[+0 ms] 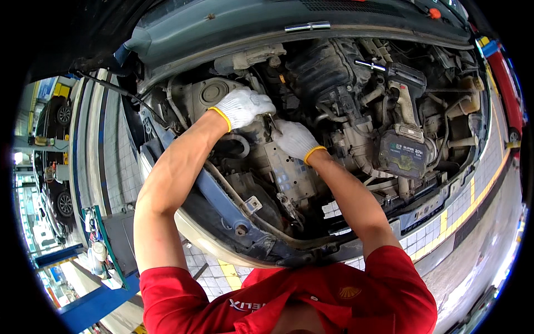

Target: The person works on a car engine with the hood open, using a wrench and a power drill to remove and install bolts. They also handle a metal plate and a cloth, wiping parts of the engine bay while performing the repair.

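Both my hands wear white knit gloves with yellow cuffs and meet over the engine bay of a car. My left hand (pixel 245 108) is closed, its fingertips pinched together beside the round-capped engine cover (pixel 207 96). Just below and to its right, my right hand (pixel 295 139) is also closed, with its fingers curled. Between the fingertips shows a thin, small metal piece (pixel 271 121); its kind is too small to tell, and the gloves hide most of it. Under my right hand lies a dull metal heat shield (pixel 289 172) with several holes.
A cordless impact wrench (pixel 409 106) with a long socket rests on the engine at the right. A chrome extension bar (pixel 307 26) lies along the cowl. The car's front frame (pixel 217 195) runs close below my forearms. A thin prop rod (pixel 119 89) stands at the left.
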Tool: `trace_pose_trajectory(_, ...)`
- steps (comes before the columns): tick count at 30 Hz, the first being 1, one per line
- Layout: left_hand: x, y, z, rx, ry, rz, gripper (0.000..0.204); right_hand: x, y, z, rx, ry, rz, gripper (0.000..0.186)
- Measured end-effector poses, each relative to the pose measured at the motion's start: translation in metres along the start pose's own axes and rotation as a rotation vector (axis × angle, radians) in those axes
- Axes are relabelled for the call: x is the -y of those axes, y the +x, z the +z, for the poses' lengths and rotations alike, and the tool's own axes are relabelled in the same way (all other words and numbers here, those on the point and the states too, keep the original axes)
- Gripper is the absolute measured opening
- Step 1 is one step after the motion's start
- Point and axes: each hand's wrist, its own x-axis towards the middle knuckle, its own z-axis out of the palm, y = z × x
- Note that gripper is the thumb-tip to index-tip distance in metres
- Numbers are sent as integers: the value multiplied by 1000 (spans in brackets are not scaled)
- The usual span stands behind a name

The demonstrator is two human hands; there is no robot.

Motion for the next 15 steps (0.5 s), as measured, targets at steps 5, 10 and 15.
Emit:
trace_pose_trajectory(5, -4, 4, -4, -9, 25, -30, 45, 17, 3, -18, 53, 189, 37, 44)
trace_pose_trajectory(10, -10, -1, -2, -10, 44, -61, 44, 19, 0, -24, 211, 561, 145, 48)
trace_pose_trajectory(15, -10, 3, 1, -50, 30, -38, 37, -17, 12, 10, 7, 301, -56, 35)
